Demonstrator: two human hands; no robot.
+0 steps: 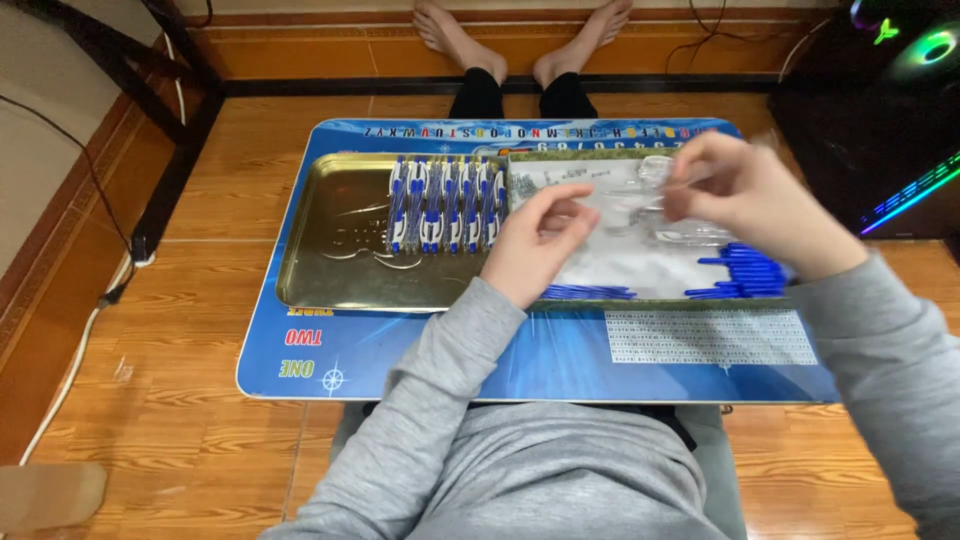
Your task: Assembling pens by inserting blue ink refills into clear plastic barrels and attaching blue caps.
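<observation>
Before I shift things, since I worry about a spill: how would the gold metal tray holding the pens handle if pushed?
The gold tray looks like thin, stiff sheet metal, so it would probably slide as one piece on the smooth blue mat. The blue-and-white pens lie in a loose row and may roll or scatter. Its low rim should mostly keep them in.

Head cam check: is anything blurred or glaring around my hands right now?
Head view: right hand smeared by motion blur, left hand fairly sharp; the clear plastic under them glares pale and washes out detail; the gold tray shows soft reflections; coloured lights flare in the dark top-right corner.
</observation>
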